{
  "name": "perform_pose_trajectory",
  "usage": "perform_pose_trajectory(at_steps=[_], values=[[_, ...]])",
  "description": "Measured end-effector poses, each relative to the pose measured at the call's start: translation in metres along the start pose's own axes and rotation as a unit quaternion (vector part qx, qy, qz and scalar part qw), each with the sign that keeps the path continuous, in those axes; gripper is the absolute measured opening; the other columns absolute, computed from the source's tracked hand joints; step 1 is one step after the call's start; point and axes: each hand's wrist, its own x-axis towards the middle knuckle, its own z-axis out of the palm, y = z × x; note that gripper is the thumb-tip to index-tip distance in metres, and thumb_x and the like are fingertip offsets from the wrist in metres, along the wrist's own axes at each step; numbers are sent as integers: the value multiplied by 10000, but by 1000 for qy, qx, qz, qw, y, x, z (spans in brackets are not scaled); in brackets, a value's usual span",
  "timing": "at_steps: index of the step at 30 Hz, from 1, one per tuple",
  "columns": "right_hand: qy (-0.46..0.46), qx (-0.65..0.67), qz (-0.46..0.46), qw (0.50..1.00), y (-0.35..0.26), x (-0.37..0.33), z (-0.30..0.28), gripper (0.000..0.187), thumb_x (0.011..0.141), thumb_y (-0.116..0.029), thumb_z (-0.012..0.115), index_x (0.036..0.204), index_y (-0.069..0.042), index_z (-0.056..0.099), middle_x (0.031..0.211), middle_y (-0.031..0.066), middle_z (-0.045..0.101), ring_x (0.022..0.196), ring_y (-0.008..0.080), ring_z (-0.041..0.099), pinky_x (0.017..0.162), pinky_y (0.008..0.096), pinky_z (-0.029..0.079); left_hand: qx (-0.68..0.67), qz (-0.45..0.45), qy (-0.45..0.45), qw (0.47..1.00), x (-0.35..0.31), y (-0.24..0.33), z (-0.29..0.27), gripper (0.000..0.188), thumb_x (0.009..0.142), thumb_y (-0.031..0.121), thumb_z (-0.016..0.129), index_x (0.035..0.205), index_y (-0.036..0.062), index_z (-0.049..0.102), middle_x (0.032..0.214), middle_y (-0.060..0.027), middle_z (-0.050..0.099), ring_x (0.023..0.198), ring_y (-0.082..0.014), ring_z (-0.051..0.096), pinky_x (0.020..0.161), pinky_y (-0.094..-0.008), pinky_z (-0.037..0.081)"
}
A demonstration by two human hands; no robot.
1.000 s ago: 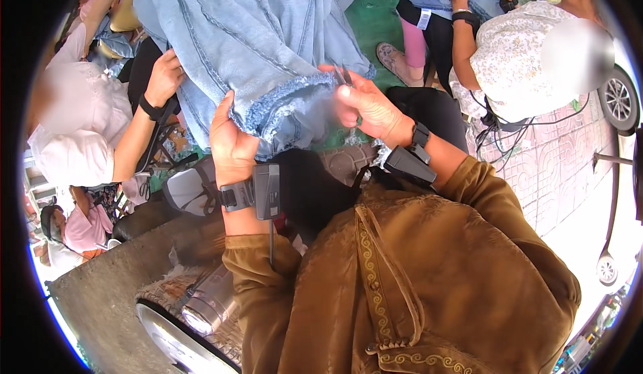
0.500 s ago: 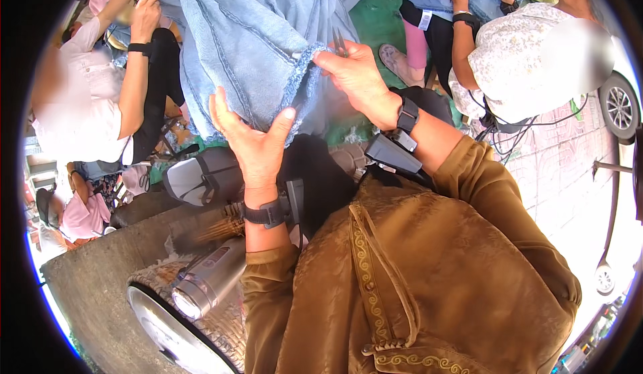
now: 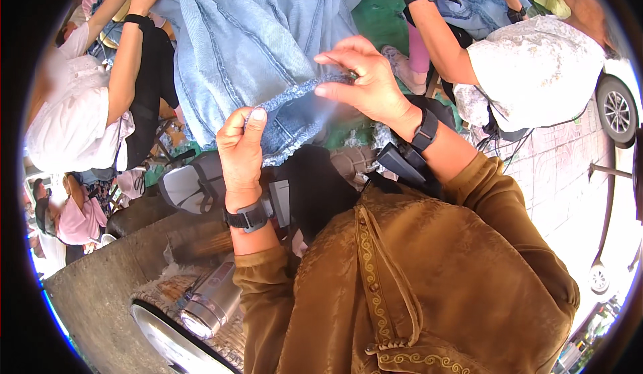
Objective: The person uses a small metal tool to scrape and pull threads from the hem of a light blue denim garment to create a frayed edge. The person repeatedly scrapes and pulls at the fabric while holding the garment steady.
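A light-blue denim garment [image 3: 228, 32] with dark seams and a frayed edge spreads down in front of me. My left hand [image 3: 240, 149] is closed, pinching that frayed edge under the thumb. From there the edge stretches up to the right, nearly straight, into my right hand [image 3: 375, 82]. The right thumb and forefinger are apart, while the edge runs between them toward the curled fingers. A small dark bit shows inside that palm, too hidden to name. Below the raised edge hangs another frayed fold.
Co-workers sit at left and right; the right one's arm [image 3: 445, 45] reaches over more denim. A steel flask [image 3: 207, 307] lies beside a round, shiny-rimmed object [image 3: 161, 337] at lower left. A grey-and-black bag-like thing [image 3: 191, 190] is near my left wrist. A car wheel [image 3: 616, 110] stands far right.
My left hand has gone from spread fingers to pinching the frayed edge. The right thumb and forefinger have parted, and the pointed metal tips above that hand no longer show.
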Motion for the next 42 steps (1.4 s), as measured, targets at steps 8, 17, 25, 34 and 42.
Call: perform_pose_trajectory(at_steps=[8,17,25,34,42], values=[[-191,126,110,967,7,16,16,240,716,-171,731,874,-23,628,667,55,545,643,121,516,588,291,422,86,-50,-23,995,11,8,5,151,863,180,658,855,30,637,731,50,544,677,-45,426,636,-208,356],[-227,202,183,935,3,26,13,206,749,-123,700,888,9,626,677,51,572,648,77,478,598,270,419,399,243,-26,884,16,44,37,392,769,162,737,1100,11,590,972,-104,632,925,-185,587,845,-303,441],[-226,210,196,931,-6,24,10,163,765,-96,645,883,12,616,765,73,615,708,98,544,674,273,461,101,88,-84,987,21,0,28,141,773,17,703,892,-1,628,813,-44,614,755,-112,541,697,-241,436],[-214,-33,-49,975,-12,36,12,140,644,-86,653,765,-46,597,728,70,568,677,280,585,566,347,465,197,145,-66,967,21,6,26,151,690,-27,712,812,13,633,741,-80,616,699,-209,549,673,-300,438],[-163,-125,-106,973,-4,34,20,131,614,-83,653,652,-56,531,675,59,528,630,265,561,504,360,434,275,202,-77,937,24,12,28,121,688,-19,696,788,24,645,729,-93,622,696,-247,573,696,-324,427]])
